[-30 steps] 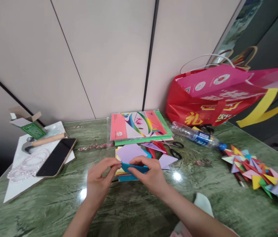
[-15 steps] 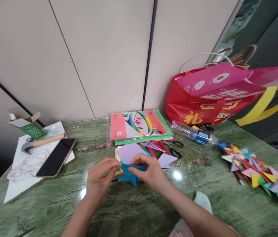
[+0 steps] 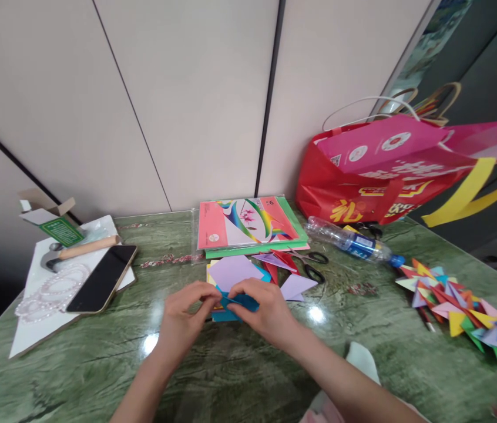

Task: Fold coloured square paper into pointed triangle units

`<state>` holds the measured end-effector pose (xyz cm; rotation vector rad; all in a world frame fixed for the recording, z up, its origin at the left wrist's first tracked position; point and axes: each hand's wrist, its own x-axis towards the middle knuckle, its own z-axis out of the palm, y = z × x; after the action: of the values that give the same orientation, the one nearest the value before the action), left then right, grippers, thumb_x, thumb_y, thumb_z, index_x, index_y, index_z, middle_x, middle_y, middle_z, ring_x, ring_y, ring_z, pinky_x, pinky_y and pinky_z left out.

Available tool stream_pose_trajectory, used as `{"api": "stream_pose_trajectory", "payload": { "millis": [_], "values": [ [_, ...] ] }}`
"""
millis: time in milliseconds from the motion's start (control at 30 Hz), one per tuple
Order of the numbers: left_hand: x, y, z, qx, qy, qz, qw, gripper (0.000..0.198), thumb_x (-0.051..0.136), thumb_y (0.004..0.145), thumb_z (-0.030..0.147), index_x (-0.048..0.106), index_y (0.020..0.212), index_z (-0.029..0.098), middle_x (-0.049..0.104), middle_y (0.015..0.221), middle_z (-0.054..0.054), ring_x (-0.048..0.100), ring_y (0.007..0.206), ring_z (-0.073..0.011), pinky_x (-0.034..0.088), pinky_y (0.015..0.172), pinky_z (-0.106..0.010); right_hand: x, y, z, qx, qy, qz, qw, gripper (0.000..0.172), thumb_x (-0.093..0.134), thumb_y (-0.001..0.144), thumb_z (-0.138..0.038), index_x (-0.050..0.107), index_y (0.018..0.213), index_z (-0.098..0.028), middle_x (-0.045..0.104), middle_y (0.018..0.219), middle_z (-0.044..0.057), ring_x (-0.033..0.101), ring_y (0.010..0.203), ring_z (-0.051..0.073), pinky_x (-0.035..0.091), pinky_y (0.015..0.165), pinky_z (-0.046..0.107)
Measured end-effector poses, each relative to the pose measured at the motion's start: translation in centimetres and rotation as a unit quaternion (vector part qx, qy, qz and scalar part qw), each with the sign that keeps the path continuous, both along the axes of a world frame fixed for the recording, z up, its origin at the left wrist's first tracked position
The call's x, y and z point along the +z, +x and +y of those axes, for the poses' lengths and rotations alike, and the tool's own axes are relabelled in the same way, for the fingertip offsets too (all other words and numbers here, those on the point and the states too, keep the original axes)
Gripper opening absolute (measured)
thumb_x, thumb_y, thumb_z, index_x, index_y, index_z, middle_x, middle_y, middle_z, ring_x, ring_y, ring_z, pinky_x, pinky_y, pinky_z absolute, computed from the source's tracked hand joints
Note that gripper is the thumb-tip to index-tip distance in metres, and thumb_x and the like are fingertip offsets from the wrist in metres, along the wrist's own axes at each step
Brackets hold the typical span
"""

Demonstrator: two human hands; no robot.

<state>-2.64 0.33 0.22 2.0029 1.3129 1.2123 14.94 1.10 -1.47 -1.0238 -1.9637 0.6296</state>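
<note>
A folded piece of blue paper (image 3: 243,301) is pinched between my two hands, above the green marbled table. My left hand (image 3: 189,311) grips its left end between thumb and fingertips. From the right, my right hand (image 3: 262,305) holds it with the thumb in front and the fingers behind. Just past my fingertips lies a stack of coloured paper with a lilac sheet (image 3: 235,272) on top. To its right are folded red and purple pieces, another lilac piece (image 3: 298,286), and scissors (image 3: 314,264) with black handles.
Behind the stack lies a pack of coloured paper (image 3: 248,223). A plastic bottle (image 3: 354,242) rests before a red bag (image 3: 376,176). A chain of folded paper (image 3: 464,311) lies at right. On the left are a phone (image 3: 103,279), a hammer (image 3: 83,248), beads (image 3: 54,291) and a small box (image 3: 57,223).
My fingers have closed in nearer each other on the blue paper. Its downward-pointing tip no longer shows below my hands, and less of the paper is visible.
</note>
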Motion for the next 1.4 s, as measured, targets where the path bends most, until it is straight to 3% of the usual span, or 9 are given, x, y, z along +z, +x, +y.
{"api": "stream_pose_trajectory", "payload": {
  "millis": [267, 533, 733, 900, 1033, 1267, 1400],
  "values": [
    [0.38, 0.24, -0.16, 0.035, -0.018, -0.035, 0.999, 0.003, 0.065, 0.069, 0.022, 0.067, 0.068, 0.022, 0.069, 0.065, -0.001, 0.062, 0.057, -0.0157, 0.049, 0.058, -0.024, 0.34, -0.35, -0.02, -0.013, -0.032, 0.052, 0.998, 0.010, 0.061, 0.076, -0.028, 0.064, 0.071, -0.019, 0.068, 0.070, 0.001, 0.062, 0.066, 0.014, 0.043, 0.062, 0.024],
    [0.47, 0.19, -0.23, 0.008, -0.003, -0.020, 1.000, 0.009, 0.060, 0.074, 0.020, 0.066, 0.068, 0.022, 0.069, 0.065, -0.001, 0.062, 0.060, -0.0149, 0.049, 0.059, -0.023, 0.47, -0.38, -0.10, -0.010, -0.037, 0.051, 0.998, 0.010, 0.061, 0.076, -0.025, 0.063, 0.069, -0.018, 0.067, 0.069, 0.001, 0.061, 0.065, 0.014, 0.043, 0.062, 0.024],
    [0.41, 0.14, -0.22, -0.003, -0.037, -0.009, 0.999, 0.015, 0.054, 0.077, 0.019, 0.063, 0.065, 0.021, 0.067, 0.064, -0.001, 0.061, 0.060, -0.0142, 0.048, 0.059, -0.023, 0.23, -0.37, -0.09, -0.013, -0.010, 0.039, 0.999, 0.009, 0.060, 0.077, -0.024, 0.063, 0.070, -0.019, 0.066, 0.069, 0.002, 0.060, 0.066, 0.014, 0.044, 0.062, 0.024],
    [0.27, -0.11, 0.01, 0.000, -0.044, -0.029, 0.999, 0.007, 0.061, 0.072, 0.020, 0.066, 0.067, 0.021, 0.068, 0.069, -0.002, 0.062, 0.064, -0.0159, 0.049, 0.061, -0.024, 0.16, -0.26, -0.03, -0.013, 0.005, 0.028, 1.000, 0.008, 0.059, 0.076, -0.022, 0.063, 0.070, -0.019, 0.066, 0.068, 0.002, 0.060, 0.065, 0.014, 0.044, 0.061, 0.025],
    [0.41, -0.33, 0.13, 0.004, -0.036, -0.028, 0.999, 0.002, 0.066, 0.068, 0.020, 0.067, 0.067, 0.021, 0.069, 0.068, -0.002, 0.062, 0.064, -0.0164, 0.048, 0.060, -0.024, 0.38, -0.15, -0.01, -0.008, 0.001, 0.025, 1.000, 0.007, 0.060, 0.074, -0.020, 0.062, 0.069, -0.019, 0.065, 0.067, 0.002, 0.059, 0.064, 0.014, 0.043, 0.060, 0.024],
    [0.43, -0.53, 0.17, -0.048, 0.007, 0.004, 0.999, 0.014, 0.057, 0.075, 0.015, 0.066, 0.065, 0.021, 0.069, 0.069, -0.002, 0.063, 0.066, -0.0153, 0.048, 0.064, -0.024, 0.65, -0.01, 0.06, -0.010, -0.041, 0.033, 0.999, 0.003, 0.063, 0.068, -0.017, 0.061, 0.065, -0.017, 0.065, 0.064, 0.000, 0.059, 0.060, 0.013, 0.041, 0.057, 0.022],
    [0.44, -0.54, 0.18, -0.046, 0.008, 0.015, 0.999, 0.014, 0.058, 0.076, 0.015, 0.065, 0.067, 0.021, 0.068, 0.068, -0.001, 0.063, 0.064, -0.0144, 0.047, 0.062, -0.022, 0.59, 0.10, 0.19, 0.000, -0.048, 0.037, 0.998, 0.002, 0.063, 0.067, -0.017, 0.062, 0.065, -0.017, 0.066, 0.064, 0.000, 0.059, 0.060, 0.012, 0.042, 0.058, 0.021]
  ]
}}
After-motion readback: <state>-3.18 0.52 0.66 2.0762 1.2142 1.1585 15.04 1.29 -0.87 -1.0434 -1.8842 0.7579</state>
